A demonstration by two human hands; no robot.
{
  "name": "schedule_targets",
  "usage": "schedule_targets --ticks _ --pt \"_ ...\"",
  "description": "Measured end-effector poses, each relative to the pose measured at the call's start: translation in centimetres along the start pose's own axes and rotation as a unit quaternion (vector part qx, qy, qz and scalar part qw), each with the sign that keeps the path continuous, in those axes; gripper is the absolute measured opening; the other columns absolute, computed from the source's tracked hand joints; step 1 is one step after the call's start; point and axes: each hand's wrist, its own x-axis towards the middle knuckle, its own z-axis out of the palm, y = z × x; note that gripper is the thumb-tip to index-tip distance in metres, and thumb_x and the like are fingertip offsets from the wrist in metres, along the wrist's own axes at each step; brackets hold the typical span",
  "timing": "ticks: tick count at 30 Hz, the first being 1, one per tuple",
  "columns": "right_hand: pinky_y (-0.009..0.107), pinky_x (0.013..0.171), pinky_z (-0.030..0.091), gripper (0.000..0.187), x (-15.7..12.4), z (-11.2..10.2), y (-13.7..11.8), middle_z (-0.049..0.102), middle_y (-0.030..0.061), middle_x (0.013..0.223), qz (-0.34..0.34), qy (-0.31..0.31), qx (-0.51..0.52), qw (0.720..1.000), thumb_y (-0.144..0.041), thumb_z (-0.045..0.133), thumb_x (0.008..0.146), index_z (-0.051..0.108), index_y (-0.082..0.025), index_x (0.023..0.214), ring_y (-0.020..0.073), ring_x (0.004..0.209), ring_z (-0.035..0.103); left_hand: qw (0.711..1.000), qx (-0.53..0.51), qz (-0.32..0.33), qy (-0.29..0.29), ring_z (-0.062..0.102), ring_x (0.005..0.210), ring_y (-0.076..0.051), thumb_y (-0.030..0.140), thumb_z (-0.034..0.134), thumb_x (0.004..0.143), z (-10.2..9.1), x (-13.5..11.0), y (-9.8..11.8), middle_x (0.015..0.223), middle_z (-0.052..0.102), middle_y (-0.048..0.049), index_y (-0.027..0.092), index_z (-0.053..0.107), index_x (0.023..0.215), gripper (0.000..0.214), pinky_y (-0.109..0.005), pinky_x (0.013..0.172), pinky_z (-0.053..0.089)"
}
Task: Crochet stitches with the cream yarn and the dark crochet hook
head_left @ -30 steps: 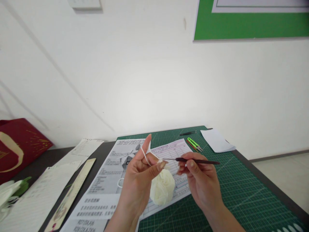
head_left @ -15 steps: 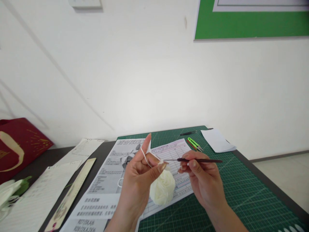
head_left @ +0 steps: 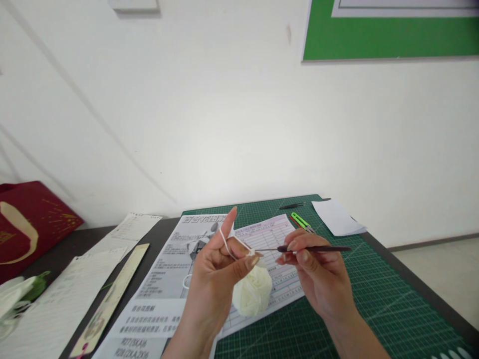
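My left hand [head_left: 219,271] is raised over the papers, index finger pointing up with cream yarn [head_left: 225,240] looped round it, thumb and other fingers pinched on the yarn's small worked bit. My right hand [head_left: 318,271] pinches a dark crochet hook [head_left: 314,248], held level, its metal tip at the pinch of my left hand. A cream ball of yarn [head_left: 252,295] lies on the printed sheets just below and between both hands.
A green cutting mat [head_left: 374,299] covers the right of the dark table. Printed sheets [head_left: 164,279] lie under my hands. Green snips [head_left: 301,222], a dark pen [head_left: 292,205] and white paper [head_left: 337,217] lie at the back. A red bag [head_left: 30,219] and ruler [head_left: 112,299] are left.
My right hand has drawn the hook slightly to the right, away from my left hand. The left hand and yarn ball have stayed nearly still.
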Motion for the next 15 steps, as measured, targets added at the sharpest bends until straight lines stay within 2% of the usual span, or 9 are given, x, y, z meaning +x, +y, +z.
schedule_targets --ticks 15 --pt "0.022 0.064 0.059 0.008 -0.02 -0.29 -0.29 0.061 0.0016 0.085 0.033 -0.021 0.018 0.999 -0.022 0.065 0.082 0.072 -0.021 0.086 0.0112 0.069 0.064 0.999 -0.020 -0.016 -0.021 0.056 0.060 -0.009 0.009 0.078 0.060 -0.14 0.02 0.21 0.055 0.055 0.0068 0.024 0.060 0.121 0.065 -0.023 0.064 0.043"
